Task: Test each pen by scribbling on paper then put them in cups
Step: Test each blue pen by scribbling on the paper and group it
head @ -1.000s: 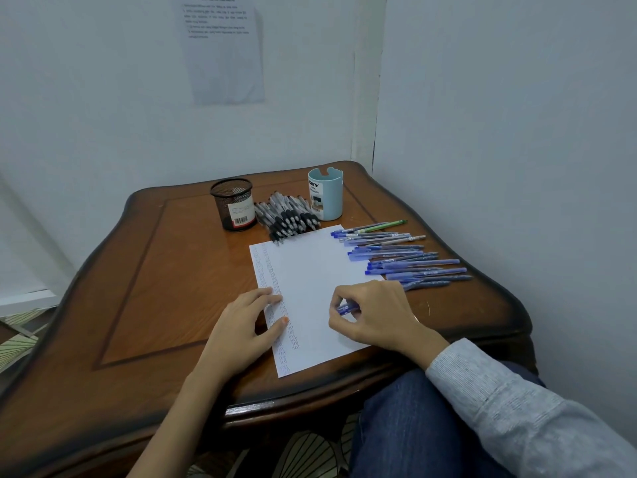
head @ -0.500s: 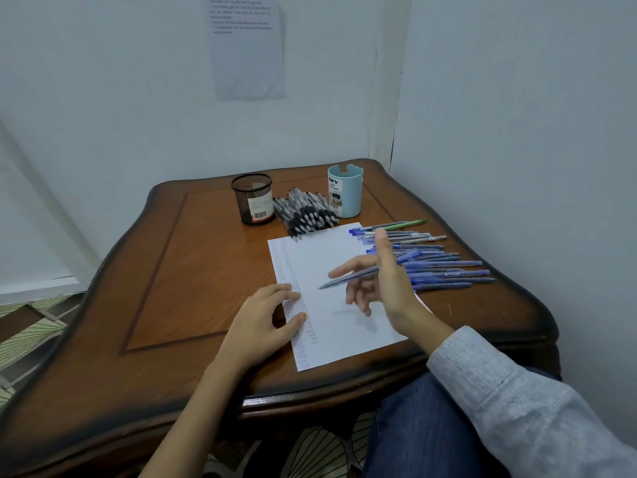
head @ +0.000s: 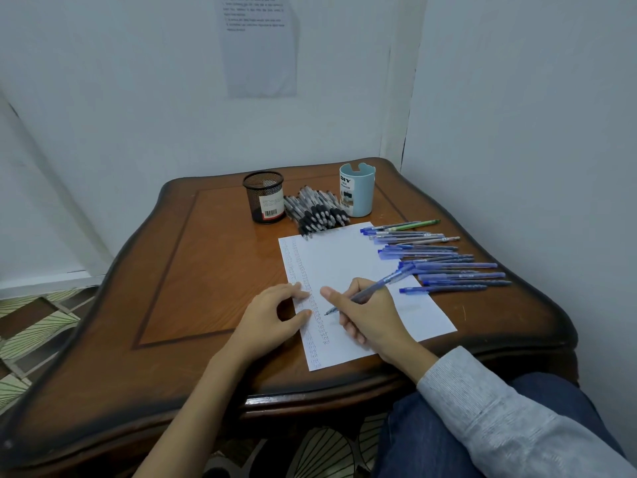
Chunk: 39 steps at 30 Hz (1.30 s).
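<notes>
A white sheet of paper lies on the wooden table, with columns of small scribbles down its left side. My right hand grips a blue pen in a writing hold, tip down on the paper beside the scribbles. My left hand rests flat on the paper's left edge, holding nothing. Several blue pens lie in a row to the right of the sheet. A pile of black pens sits behind the paper, between a black mesh cup and a light blue cup.
The table stands in a corner, with white walls behind and to the right. A printed sheet hangs on the back wall. My denim-clad knee is under the table's front right edge. Patterned floor shows at the left.
My right hand turned the blue pen from a loose hold above the sheet into a writing grip and brought its tip down to the paper. My left hand stayed on the paper's edge.
</notes>
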Motion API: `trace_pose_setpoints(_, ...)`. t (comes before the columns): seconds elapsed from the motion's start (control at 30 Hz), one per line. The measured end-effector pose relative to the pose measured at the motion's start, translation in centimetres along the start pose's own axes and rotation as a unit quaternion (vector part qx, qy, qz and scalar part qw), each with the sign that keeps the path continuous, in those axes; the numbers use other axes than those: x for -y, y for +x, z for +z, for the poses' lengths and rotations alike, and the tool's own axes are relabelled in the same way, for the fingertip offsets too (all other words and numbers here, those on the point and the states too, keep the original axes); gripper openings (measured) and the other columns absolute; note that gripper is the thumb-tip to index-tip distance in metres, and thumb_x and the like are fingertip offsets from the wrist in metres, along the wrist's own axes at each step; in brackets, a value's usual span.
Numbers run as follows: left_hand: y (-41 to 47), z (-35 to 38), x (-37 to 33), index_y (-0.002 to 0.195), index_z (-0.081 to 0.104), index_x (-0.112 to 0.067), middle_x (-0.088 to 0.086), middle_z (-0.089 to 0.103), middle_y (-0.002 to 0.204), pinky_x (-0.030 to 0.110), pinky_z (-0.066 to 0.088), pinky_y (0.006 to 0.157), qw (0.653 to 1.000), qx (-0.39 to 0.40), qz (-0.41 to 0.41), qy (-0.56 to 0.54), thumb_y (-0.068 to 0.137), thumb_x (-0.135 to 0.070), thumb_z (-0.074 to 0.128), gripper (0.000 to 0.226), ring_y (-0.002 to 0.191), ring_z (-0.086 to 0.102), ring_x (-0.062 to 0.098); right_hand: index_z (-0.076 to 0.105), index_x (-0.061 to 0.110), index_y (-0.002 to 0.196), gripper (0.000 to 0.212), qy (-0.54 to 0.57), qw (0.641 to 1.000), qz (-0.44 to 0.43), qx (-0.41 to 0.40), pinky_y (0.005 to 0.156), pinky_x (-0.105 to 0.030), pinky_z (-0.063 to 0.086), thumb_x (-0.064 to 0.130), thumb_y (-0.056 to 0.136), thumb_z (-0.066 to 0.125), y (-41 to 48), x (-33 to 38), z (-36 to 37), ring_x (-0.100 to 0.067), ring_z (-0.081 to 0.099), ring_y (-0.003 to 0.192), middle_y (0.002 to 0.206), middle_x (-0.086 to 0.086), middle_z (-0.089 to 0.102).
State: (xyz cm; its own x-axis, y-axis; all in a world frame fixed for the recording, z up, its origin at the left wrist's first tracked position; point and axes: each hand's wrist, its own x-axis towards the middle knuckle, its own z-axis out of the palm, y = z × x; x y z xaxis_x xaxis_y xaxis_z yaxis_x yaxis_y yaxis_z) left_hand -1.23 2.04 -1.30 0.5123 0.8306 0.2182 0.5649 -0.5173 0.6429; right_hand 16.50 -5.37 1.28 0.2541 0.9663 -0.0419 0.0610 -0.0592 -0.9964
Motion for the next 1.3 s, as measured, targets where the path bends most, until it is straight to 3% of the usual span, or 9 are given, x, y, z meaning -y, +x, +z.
trace_pose_setpoints(0.17, -0.2, -1.0, 0.1, 0.135, 0.051, -0.027, -0.012, 0.035, 0.150, 0.020, 0.023, 0.111, 0.995, 0.101, -0.014, -0.010, 0.083, -0.039, 0.070, 0.057, 0.139, 0.027, 0.001, 0.048, 0.010, 0.062, 0.045, -0.018, 0.999, 0.006, -0.026, 0.034, -0.018, 0.031, 0.042, 0.087, 0.065, 0.1, 0.0, 0.2, -0.013, 0.042, 0.031, 0.048, -0.006, 0.056)
trace_pose_setpoints(0.27, -1.2, -0.3, 0.1, 0.127, 0.058, -0.025, -0.010, 0.044, 0.144, 0.026, 0.030, 0.113, 1.000, 0.022, -0.001, -0.015, 0.078, -0.044, 0.073, 0.055, 0.133, 0.036, 0.001, 0.050, 0.009, 0.060, 0.045, -0.054, 0.998, 0.019, -0.030, 0.033, -0.019, 0.032, 0.041, 0.087, 0.067, 0.1, 0.1, 0.6, -0.013, 0.043, 0.030, 0.047, -0.006, 0.057)
trace_pose_setpoints(0.37, -1.6, 0.1, 0.1, 0.121, 0.064, -0.020, -0.008, 0.053, 0.137, 0.018, 0.033, 0.106, 1.000, -0.022, 0.011, -0.007, 0.076, -0.041, 0.076, 0.051, 0.127, 0.044, 0.000, 0.054, 0.008, 0.057, 0.046, -0.077, 0.996, 0.014, -0.043, 0.033, -0.018, 0.032, 0.042, 0.085, 0.069, 0.0, 0.1, 0.8, -0.012, 0.043, 0.029, 0.046, -0.006, 0.057)
trace_pose_setpoints(0.47, -1.7, 0.0, 0.0, 0.121, 0.065, -0.018, -0.010, 0.054, 0.134, 0.008, 0.031, 0.103, 0.999, -0.022, 0.014, -0.019, 0.076, -0.037, 0.077, 0.050, 0.127, 0.045, -0.001, 0.052, 0.008, 0.059, 0.044, -0.103, 0.994, -0.012, -0.047, 0.032, -0.017, 0.032, 0.039, 0.085, 0.069, -0.3, 0.0, 1.0, -0.011, 0.044, 0.029, 0.049, -0.008, 0.060)
trace_pose_setpoints(0.57, -1.8, -0.1, -0.1, 0.117, 0.068, -0.021, -0.012, 0.056, 0.132, 0.014, 0.034, 0.107, 0.999, -0.006, 0.030, -0.036, 0.076, -0.036, 0.078, 0.045, 0.124, 0.046, -0.005, 0.047, 0.011, 0.059, 0.043, -0.111, 0.992, -0.036, -0.055, 0.033, -0.018, 0.035, 0.036, 0.089, 0.064, -0.5, 0.0, 0.9, -0.008, 0.044, 0.029, 0.049, -0.007, 0.059)
trace_pose_setpoints(0.73, -1.8, -0.2, 0.0, 0.123, 0.064, -0.025, -0.014, 0.052, 0.137, 0.005, 0.027, 0.101, 0.999, 0.024, 0.034, -0.031, 0.075, -0.042, 0.078, 0.053, 0.127, 0.042, -0.008, 0.055, 0.009, 0.055, 0.043, -0.138, 0.984, -0.079, -0.084, 0.040, -0.020, 0.043, 0.039, 0.080, 0.073, -0.5, -0.5, 1.1, -0.009, 0.046, 0.030, 0.046, -0.006, 0.060)
trace_pose_setpoints(0.8, -1.7, -0.3, 0.0, 0.125, 0.063, -0.025, -0.013, 0.052, 0.138, 0.006, 0.027, 0.103, 0.998, 0.030, 0.038, -0.029, 0.075, -0.043, 0.078, 0.055, 0.128, 0.041, -0.007, 0.056, 0.008, 0.056, 0.042, -0.137, 0.983, -0.088, -0.085, 0.042, -0.017, 0.044, 0.036, 0.080, 0.075, -0.5, -0.6, 1.0, -0.007, 0.049, 0.032, 0.046, -0.005, 0.060)
trace_pose_setpoints(1.0, -1.8, -0.3, -0.3, 0.123, 0.063, -0.024, -0.011, 0.053, 0.138, 0.018, 0.032, 0.108, 0.998, 0.027, 0.033, -0.035, 0.075, -0.039, 0.079, 0.053, 0.128, 0.043, -0.004, 0.040, 0.011, 0.053, 0.038, -0.169, 0.977, -0.119, -0.044, 0.044, -0.018, 0.044, -0.001, 0.084, 0.060, -0.2, -1.2, 0.8, -0.009, 0.056, 0.038, 0.047, -0.006, 0.043)
trace_pose_setpoints(1.3, -1.8, -0.1, -0.1, 0.124, 0.064, -0.021, -0.008, 0.053, 0.138, 0.033, 0.027, 0.116, 0.998, 0.024, 0.039, -0.043, 0.072, -0.048, 0.074, 0.060, 0.130, 0.043, 0.000, 0.042, 0.014, 0.052, 0.040, -0.167, 0.976, -0.138, -0.013, 0.046, -0.014, 0.044, -0.002, 0.083, 0.062, -0.1, -1.4, 1.0, -0.008, 0.059, 0.040, 0.047, -0.002, 0.047)
